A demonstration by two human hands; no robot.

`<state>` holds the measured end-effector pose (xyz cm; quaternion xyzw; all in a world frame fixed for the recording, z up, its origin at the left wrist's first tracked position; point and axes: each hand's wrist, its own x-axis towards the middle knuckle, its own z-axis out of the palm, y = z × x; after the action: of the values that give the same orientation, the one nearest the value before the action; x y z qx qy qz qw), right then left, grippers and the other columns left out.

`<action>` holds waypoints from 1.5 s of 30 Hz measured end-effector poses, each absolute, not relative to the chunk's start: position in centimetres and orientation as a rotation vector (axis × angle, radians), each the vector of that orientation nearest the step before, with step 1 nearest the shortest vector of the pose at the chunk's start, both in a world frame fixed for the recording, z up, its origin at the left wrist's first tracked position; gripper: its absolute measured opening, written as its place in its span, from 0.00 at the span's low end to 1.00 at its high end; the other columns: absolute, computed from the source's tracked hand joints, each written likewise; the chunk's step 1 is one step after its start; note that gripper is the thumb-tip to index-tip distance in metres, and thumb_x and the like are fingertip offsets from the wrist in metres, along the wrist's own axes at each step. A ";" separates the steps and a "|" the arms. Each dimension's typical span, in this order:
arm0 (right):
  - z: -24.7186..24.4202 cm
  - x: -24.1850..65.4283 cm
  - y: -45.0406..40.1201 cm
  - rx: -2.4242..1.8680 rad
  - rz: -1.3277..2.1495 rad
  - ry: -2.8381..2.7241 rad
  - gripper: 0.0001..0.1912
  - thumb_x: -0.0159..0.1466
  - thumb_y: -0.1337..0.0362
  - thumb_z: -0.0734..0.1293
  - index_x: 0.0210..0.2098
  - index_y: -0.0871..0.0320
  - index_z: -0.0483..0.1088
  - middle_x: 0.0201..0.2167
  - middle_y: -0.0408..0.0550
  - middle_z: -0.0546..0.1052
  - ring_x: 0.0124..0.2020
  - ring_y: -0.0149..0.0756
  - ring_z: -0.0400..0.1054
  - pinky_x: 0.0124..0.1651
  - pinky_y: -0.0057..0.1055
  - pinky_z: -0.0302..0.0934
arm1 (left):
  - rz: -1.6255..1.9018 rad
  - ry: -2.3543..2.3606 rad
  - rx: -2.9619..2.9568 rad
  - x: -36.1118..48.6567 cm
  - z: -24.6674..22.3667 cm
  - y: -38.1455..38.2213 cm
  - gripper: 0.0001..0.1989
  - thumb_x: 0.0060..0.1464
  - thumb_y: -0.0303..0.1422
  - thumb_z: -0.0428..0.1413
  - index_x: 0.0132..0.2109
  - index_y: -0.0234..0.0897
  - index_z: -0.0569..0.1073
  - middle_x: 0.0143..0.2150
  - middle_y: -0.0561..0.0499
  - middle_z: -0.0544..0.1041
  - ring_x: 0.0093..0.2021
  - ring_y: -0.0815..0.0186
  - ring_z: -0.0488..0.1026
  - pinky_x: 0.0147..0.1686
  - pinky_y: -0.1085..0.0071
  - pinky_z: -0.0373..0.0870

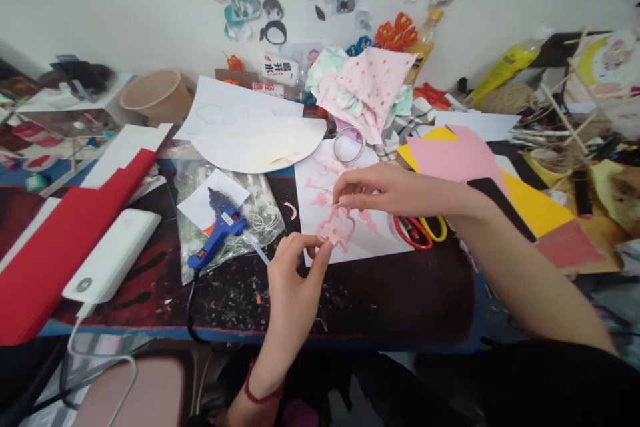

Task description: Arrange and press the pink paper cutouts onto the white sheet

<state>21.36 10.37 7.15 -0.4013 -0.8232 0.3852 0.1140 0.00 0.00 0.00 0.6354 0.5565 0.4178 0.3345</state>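
Two hands (330,227) pinch the pink flower's (338,229) opposite edges.

The far part of the flower cutout (336,230) is covered by the right hand (370,188). The red fabric (75,250) is cut off at the left edge; small far-right clutter is blurred.

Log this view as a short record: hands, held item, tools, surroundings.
left hand: pinches lower-left edge of pink flower cutout
right hand: fingertips at flower's top edge; firm grip unclear
beneath flower: white sheet with pink marks or pieces
left of sheet: blue glue gun, over plastic bag
right: scissors, red and yellow handles
far left: white power bank, cable attached
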 end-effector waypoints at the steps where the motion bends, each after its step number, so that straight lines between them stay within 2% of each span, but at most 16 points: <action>1: 6.7 21.7 9.8 -1.230 1.142 -2.295 0.17 0.71 0.51 0.64 0.44 0.56 0.77 0.35 0.45 0.81 0.35 0.35 0.73 0.37 0.31 0.61 | 1.104 1.447 1.599 0.0 0.0 -0.1 0.09 0.64 0.32 0.59 0.33 0.37 0.74 0.29 0.55 0.69 0.31 0.67 0.64 0.31 0.71 0.59; 6: 4.0 22.2 7.4 -1.267 1.316 -2.036 0.16 0.65 0.50 0.71 0.42 0.57 0.77 0.33 0.46 0.81 0.34 0.36 0.75 0.39 0.31 0.65 | 1.113 1.433 1.428 0.3 -0.3 -0.2 0.10 0.64 0.35 0.59 0.34 0.37 0.75 0.28 0.55 0.67 0.27 0.70 0.58 0.28 0.70 0.56; 9: 3.2 21.7 6.8 -1.233 1.362 -2.002 0.12 0.65 0.56 0.71 0.31 0.57 0.75 0.27 0.43 0.77 0.30 0.32 0.71 0.36 0.29 0.63 | 1.127 1.428 1.429 0.4 -0.4 -0.2 0.09 0.65 0.36 0.58 0.36 0.38 0.75 0.29 0.55 0.69 0.27 0.70 0.58 0.28 0.70 0.56; 12: 2.9 21.4 6.7 -1.215 1.438 -1.900 0.12 0.64 0.57 0.72 0.28 0.57 0.74 0.25 0.42 0.75 0.29 0.30 0.70 0.35 0.28 0.64 | 1.184 1.463 1.465 0.4 -0.7 -0.5 0.07 0.66 0.34 0.57 0.47 0.39 0.77 0.37 0.52 0.74 0.30 0.69 0.63 0.30 0.71 0.62; 15: 2.6 21.5 6.7 -1.242 1.523 -1.753 0.12 0.61 0.56 0.75 0.29 0.58 0.74 0.25 0.42 0.76 0.27 0.30 0.70 0.34 0.28 0.65 | 1.329 1.532 1.501 0.1 -1.2 -1.1 0.18 0.67 0.31 0.55 0.62 0.41 0.70 0.50 0.47 0.76 0.39 0.67 0.70 0.39 0.69 0.69; 17: 2.4 21.7 6.7 -1.257 1.555 -1.698 0.13 0.60 0.56 0.76 0.29 0.58 0.74 0.24 0.42 0.75 0.26 0.30 0.70 0.33 0.28 0.66 | 1.411 1.548 1.526 -0.2 -1.5 -1.7 0.20 0.67 0.28 0.53 0.64 0.42 0.68 0.49 0.48 0.77 0.42 0.67 0.72 0.44 0.68 0.70; 21: 2.0 21.8 6.7 -1.239 1.571 -1.660 0.13 0.59 0.56 0.76 0.28 0.58 0.74 0.23 0.41 0.75 0.26 0.29 0.69 0.34 0.28 0.66 | 1.427 1.557 1.552 -0.7 -1.9 -2.4 0.19 0.66 0.25 0.53 0.62 0.42 0.69 0.39 0.53 0.77 0.35 0.67 0.70 0.42 0.67 0.69; 30: -0.1 21.1 7.7 -1.141 1.622 -1.600 0.14 0.59 0.55 0.77 0.28 0.58 0.74 0.24 0.41 0.74 0.27 0.28 0.69 0.33 0.27 0.65 | 1.399 1.623 1.548 -0.4 -1.5 -2.3 0.16 0.61 0.28 0.60 0.56 0.40 0.73 0.34 0.54 0.80 0.32 0.67 0.73 0.40 0.66 0.73; 34: -1.2 21.1 8.1 -1.110 1.669 -1.600 0.14 0.60 0.55 0.76 0.29 0.59 0.74 0.24 0.42 0.76 0.27 0.28 0.69 0.32 0.27 0.63 | 1.401 1.618 1.627 -0.4 -1.2 -2.4 0.14 0.61 0.26 0.62 0.53 0.41 0.75 0.33 0.56 0.80 0.29 0.69 0.72 0.40 0.69 0.73; 38: -1.8 21.2 8.3 -1.122 1.662 -1.595 0.15 0.60 0.55 0.76 0.28 0.60 0.74 0.23 0.42 0.75 0.27 0.28 0.68 0.32 0.27 0.62 | 1.326 1.426 1.878 0.4 -1.5 -3.4 0.11 0.60 0.23 0.63 0.48 0.41 0.76 0.32 0.57 0.79 0.30 0.70 0.72 0.35 0.72 0.71; 41: -1.7 21.3 8.2 -1.136 1.642 -1.589 0.15 0.61 0.55 0.76 0.29 0.61 0.75 0.24 0.42 0.75 0.27 0.28 0.67 0.33 0.27 0.62 | 1.161 1.089 2.105 2.1 -3.0 -5.4 0.09 0.64 0.21 0.57 0.48 0.38 0.75 0.35 0.51 0.81 0.31 0.67 0.73 0.33 0.70 0.70; 44: -1.5 21.5 8.0 -1.131 1.641 -1.588 0.14 0.61 0.56 0.76 0.30 0.60 0.74 0.24 0.42 0.75 0.27 0.28 0.68 0.32 0.27 0.62 | 0.995 0.817 2.322 4.3 -5.4 -8.0 0.11 0.68 0.22 0.48 0.49 0.31 0.74 0.30 0.49 0.78 0.28 0.65 0.71 0.30 0.66 0.69; 45: -1.4 21.5 7.8 -1.124 1.644 -1.591 0.14 0.61 0.56 0.76 0.30 0.60 0.74 0.24 0.41 0.75 0.27 0.28 0.68 0.32 0.27 0.63 | 0.939 0.746 2.397 5.0 -6.3 -8.9 0.12 0.68 0.24 0.47 0.49 0.30 0.74 0.29 0.49 0.77 0.26 0.64 0.71 0.26 0.66 0.67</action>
<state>21.52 7.84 -1.43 -0.4219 -0.5969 0.6168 0.2920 5.01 -8.90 -6.30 0.8705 0.2712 0.3410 0.2288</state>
